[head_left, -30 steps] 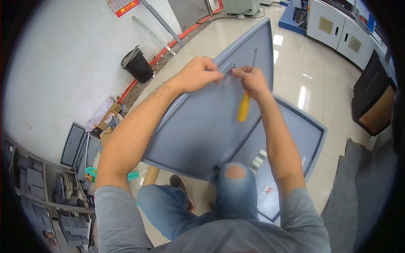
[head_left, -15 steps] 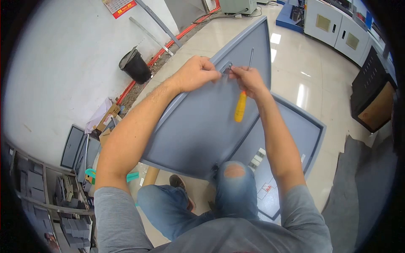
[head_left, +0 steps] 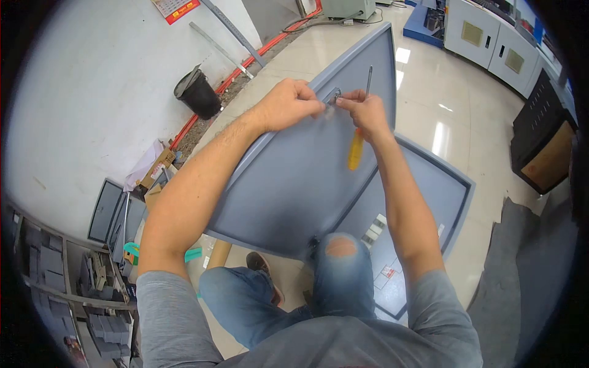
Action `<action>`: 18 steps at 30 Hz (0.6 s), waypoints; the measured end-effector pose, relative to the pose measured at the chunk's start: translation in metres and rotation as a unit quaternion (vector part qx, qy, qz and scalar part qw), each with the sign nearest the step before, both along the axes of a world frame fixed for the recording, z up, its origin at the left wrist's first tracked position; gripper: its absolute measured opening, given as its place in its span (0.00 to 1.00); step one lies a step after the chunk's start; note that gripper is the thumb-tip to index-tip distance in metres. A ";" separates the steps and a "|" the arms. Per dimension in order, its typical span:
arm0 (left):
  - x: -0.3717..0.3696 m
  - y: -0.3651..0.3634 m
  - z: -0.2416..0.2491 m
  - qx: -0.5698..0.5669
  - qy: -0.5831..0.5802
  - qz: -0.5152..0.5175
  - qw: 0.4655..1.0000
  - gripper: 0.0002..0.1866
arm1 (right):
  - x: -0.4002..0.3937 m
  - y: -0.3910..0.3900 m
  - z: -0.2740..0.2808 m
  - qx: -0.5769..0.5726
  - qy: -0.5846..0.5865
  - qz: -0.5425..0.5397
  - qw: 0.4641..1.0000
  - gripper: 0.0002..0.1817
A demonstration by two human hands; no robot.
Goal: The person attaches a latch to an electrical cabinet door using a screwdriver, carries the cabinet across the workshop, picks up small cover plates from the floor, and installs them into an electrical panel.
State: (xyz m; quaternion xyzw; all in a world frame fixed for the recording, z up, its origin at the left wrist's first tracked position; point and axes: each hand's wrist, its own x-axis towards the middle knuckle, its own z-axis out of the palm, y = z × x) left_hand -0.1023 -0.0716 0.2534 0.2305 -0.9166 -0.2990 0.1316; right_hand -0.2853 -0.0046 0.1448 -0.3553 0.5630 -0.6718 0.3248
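Observation:
A screwdriver (head_left: 355, 151) with a yellow handle and a metal shaft is tucked in my right hand (head_left: 367, 116), its shaft pointing up and away. The thumb and forefinger of that hand pinch at a small metal fitting (head_left: 335, 95) on the grey metal door panel (head_left: 282, 184). My left hand (head_left: 285, 105) is at the panel's left rim, fingers curled and thumb beside the fitting. Whatever its fingertips hold is hidden or too small to name. The panel stands tilted in front of my knees.
A grey metal cabinet body (head_left: 423, 178) joins the panel at the right, with small white pieces (head_left: 374, 231) inside. A black bucket (head_left: 197, 95) stands by the left wall. At right are a dark box (head_left: 540, 135) and white machine cabinets (head_left: 485, 40). Shelves (head_left: 73, 276) with grey parts stand lower left.
The screwdriver has swung slightly, its handle moving right and a little up. My right hand has turned a little at the fitting; my left hand has shifted only slightly.

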 end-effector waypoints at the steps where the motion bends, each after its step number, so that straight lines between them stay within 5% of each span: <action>1: 0.000 -0.001 -0.001 -0.007 0.000 0.001 1.000 0.14 | 0.001 0.001 0.000 0.003 -0.003 0.002 1.000 0.10; 12: -0.001 0.002 0.000 0.000 -0.009 -0.012 1.000 0.16 | 0.001 0.006 0.001 0.040 -0.104 0.053 0.992 0.10; 18: -0.003 0.009 0.002 -0.023 -0.012 -0.011 1.000 0.16 | -0.006 -0.001 -0.009 0.025 0.041 0.013 0.999 0.10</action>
